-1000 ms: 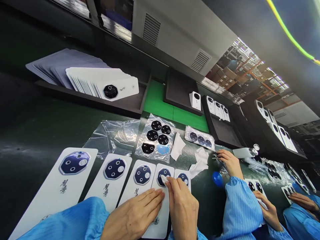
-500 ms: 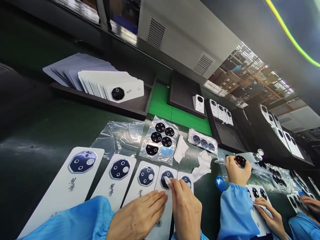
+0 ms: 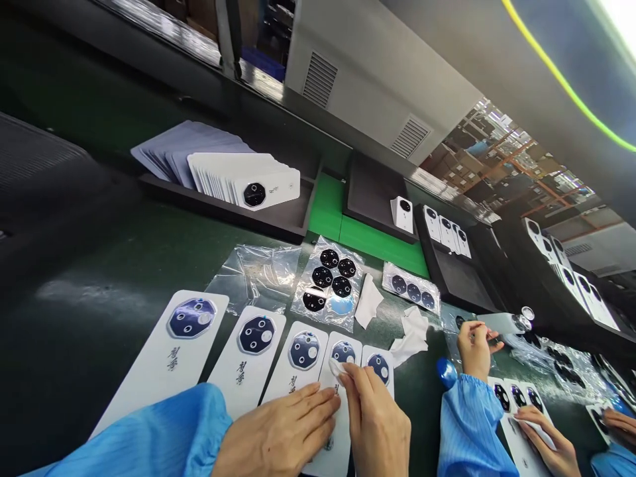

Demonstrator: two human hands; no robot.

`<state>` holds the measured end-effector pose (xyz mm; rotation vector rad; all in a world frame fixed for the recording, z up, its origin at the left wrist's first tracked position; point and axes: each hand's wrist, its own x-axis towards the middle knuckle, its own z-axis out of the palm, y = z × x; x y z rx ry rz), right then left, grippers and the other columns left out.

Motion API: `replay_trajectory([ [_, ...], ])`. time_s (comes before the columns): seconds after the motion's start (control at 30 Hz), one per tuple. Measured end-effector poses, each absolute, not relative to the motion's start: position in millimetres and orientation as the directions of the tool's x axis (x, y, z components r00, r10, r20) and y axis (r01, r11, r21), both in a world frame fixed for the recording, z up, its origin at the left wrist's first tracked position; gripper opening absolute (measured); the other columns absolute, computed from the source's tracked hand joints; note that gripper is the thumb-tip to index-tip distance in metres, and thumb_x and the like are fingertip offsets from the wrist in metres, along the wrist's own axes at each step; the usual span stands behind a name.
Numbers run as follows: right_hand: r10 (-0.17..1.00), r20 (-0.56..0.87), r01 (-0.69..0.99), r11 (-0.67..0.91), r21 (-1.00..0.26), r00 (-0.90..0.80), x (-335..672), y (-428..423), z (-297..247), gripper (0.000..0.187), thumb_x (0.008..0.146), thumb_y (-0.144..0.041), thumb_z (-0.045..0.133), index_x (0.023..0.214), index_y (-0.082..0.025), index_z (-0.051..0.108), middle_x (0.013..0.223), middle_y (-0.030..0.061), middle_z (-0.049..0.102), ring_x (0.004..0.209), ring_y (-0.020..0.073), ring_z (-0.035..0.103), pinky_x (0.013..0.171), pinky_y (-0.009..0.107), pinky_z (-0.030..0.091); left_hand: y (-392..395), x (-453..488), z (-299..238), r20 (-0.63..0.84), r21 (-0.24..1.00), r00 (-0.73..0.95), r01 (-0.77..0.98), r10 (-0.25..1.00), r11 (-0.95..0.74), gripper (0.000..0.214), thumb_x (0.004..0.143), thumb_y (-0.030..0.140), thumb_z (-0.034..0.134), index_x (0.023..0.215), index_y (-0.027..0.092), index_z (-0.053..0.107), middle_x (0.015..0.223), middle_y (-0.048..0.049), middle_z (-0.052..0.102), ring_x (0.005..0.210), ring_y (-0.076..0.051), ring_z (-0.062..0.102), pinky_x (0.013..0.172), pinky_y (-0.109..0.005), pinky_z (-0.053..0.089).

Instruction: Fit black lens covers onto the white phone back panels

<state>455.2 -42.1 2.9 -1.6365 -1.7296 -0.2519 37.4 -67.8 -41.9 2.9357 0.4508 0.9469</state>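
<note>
My left hand (image 3: 278, 430) lies flat on a white phone back panel (image 3: 338, 430), pinning it to the bench with open fingers. My right hand (image 3: 375, 417) pinches a small white wipe (image 3: 338, 368) against that panel's dark octagonal camera lens (image 3: 342, 352). My fingers hide the lower part of the panel. To its left, several similar panels lie in a row, the nearest a white panel (image 3: 256, 351). Another panel (image 3: 378, 369) sits just beyond my right hand, partly tucked behind the first.
Clear plastic film holding black lens pieces (image 3: 330, 281) and crumpled wipes (image 3: 410, 338) lie ahead. A rack holds stacked white panels (image 3: 253, 179). At right are a blue air blower (image 3: 446, 372), a bottle (image 3: 501, 323) and a co-worker's hands (image 3: 474, 348).
The view has drifted, shifting the scene rightward. My hands stay on the same panel, with the wipe still at the lens. The co-worker's nearer hand has dropped lower, and the black piece no longer shows in it.
</note>
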Motion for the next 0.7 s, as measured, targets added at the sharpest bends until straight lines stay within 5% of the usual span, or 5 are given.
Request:
replay_trajectory([
  [0.3, 0.774, 0.63, 0.95, 0.149, -0.275, 0.06, 410, -35, 28, 0.059, 0.097, -0.039, 0.002, 0.068, -0.03, 0.053, 0.05, -0.0013, 0.034, 0.043, 0.0118, 0.043, 0.027, 0.02, 0.02, -59, -4, -42, 0.607, 0.079, 0.72, 0.367, 0.336, -0.927, 0.045, 0.101, 0.008, 0.022, 0.103, 0.012, 0.066, 0.109, -0.0016, 0.073, 0.101, -0.012, 0.068, 0.09, -0.023, 0.051],
  [0.4, 0.788, 0.615, 0.964, 0.15, -0.221, 0.019, 381, -35, 37, 0.06, 0.1, -0.039, 0.004, 0.08, -0.024, 0.058, 0.056, -0.0026, 0.044, 0.044, 0.0083, 0.045, 0.031, 0.017, 0.028, -57, -3, -46, 0.609, 0.085, 0.721, 0.356, 0.332, -0.93, 0.046, 0.101, 0.008, 0.021, 0.102, 0.011, 0.067, 0.109, -0.0019, 0.073, 0.101, -0.012, 0.068, 0.09, -0.023, 0.051],
  [0.5, 0.826, 0.563, 0.975, 0.159, -0.158, -0.044, 321, -51, 27, 0.03, 0.095, -0.043, 0.046, 0.099, -0.016, 0.059, 0.083, 0.0001, 0.061, 0.06, 0.0079, 0.056, 0.052, 0.022, 0.048, -58, -4, -47, 0.606, 0.094, 0.722, 0.353, 0.335, -0.931, 0.046, 0.1, 0.006, 0.021, 0.101, 0.011, 0.067, 0.108, -0.0027, 0.073, 0.101, -0.012, 0.068, 0.09, -0.023, 0.051],
  [0.53, 0.841, 0.537, 0.977, 0.164, -0.135, -0.067, 295, -59, 19, 0.024, 0.095, -0.042, 0.046, 0.095, -0.024, 0.062, 0.089, 0.0021, 0.064, 0.063, 0.0087, 0.056, 0.055, 0.022, 0.049, -58, -4, -47, 0.604, 0.097, 0.722, 0.355, 0.338, -0.93, 0.045, 0.1, 0.006, 0.021, 0.101, 0.01, 0.067, 0.108, -0.0032, 0.073, 0.101, -0.012, 0.068, 0.09, -0.024, 0.052],
  [0.7, 0.885, 0.421, 0.976, 0.216, 0.005, -0.198, 180, -89, -14, 0.038, 0.101, -0.029, 0.031, 0.078, -0.022, 0.061, 0.061, -0.0008, 0.058, 0.052, 0.0107, 0.054, 0.043, 0.024, 0.033, -58, -7, -44, 0.61, 0.111, 0.715, 0.35, 0.341, -0.93, 0.045, 0.099, 0.004, 0.021, 0.104, 0.009, 0.066, 0.109, -0.0041, 0.073, 0.101, -0.013, 0.068, 0.09, -0.024, 0.052],
])
